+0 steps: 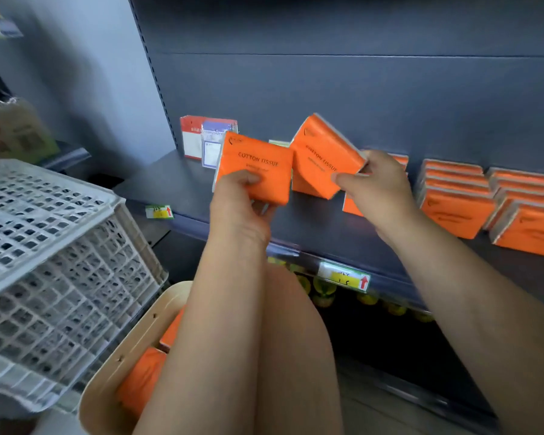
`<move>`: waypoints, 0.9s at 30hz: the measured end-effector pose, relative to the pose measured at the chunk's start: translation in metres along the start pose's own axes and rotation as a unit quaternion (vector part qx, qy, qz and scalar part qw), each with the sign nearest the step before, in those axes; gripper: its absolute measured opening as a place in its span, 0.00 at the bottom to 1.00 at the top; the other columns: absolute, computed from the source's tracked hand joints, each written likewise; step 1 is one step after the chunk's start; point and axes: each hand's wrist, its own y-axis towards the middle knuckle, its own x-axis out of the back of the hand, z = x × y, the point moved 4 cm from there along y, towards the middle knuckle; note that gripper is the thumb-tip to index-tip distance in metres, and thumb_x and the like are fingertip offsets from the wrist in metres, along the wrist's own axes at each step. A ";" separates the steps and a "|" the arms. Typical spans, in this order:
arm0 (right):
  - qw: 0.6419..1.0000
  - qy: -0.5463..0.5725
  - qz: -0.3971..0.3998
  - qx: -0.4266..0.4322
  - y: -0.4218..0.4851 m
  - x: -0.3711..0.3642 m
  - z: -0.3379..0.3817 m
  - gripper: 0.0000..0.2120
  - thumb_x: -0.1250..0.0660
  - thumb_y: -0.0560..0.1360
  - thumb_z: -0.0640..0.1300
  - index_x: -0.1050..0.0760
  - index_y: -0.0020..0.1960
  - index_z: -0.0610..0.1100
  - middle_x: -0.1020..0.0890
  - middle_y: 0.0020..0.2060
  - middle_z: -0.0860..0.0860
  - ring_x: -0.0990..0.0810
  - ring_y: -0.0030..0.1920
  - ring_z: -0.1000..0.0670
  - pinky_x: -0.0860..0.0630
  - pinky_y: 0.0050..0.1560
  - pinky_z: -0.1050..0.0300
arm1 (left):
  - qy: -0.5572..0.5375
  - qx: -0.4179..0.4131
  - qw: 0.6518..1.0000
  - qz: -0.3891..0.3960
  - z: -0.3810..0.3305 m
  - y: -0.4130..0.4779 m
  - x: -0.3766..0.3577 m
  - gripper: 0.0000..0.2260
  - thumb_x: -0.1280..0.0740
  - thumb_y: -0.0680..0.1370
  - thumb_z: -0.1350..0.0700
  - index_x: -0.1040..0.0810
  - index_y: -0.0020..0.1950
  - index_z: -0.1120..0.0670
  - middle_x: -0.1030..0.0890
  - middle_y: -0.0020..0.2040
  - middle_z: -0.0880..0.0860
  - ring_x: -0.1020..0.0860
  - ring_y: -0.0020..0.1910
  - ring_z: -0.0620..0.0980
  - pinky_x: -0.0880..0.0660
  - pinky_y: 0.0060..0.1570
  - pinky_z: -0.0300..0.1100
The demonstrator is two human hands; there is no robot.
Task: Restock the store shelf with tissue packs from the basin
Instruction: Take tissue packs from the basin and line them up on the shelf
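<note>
Dark matte shelf [170,180], flat board.
- Above its front edge: two square tissue packs in glossy orange film, printed "COTTON TISSUE".
  - Left pack [258,164]: left hand [239,208] pinches its lower edge, thumb on the face.
  - Right pack [324,152]: tilted, with right hand [377,189] curled round its corner.
- On the shelf, right: stacked packs [456,202].
- Below the shelf, left: smooth beige basin [132,356] holding more orange packs.
- On the shelf edge: yellow price tag [344,276] with a red arrow.

tissue packs [254,169] glossy orange plastic wrap; shelf [176,180] matt dark metal; crate [60,246] white plastic lattice
</note>
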 end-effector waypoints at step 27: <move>0.868 -0.467 0.038 0.167 0.079 -0.066 -0.055 0.16 0.30 0.74 0.38 0.27 0.60 0.41 0.26 0.61 0.42 0.19 0.49 0.36 0.33 0.38 0.52 | -0.033 0.004 0.985 -0.169 0.048 0.076 -0.005 0.18 0.42 0.70 0.66 0.20 0.51 0.49 0.14 0.58 0.53 0.17 0.59 0.59 0.23 0.61 0.57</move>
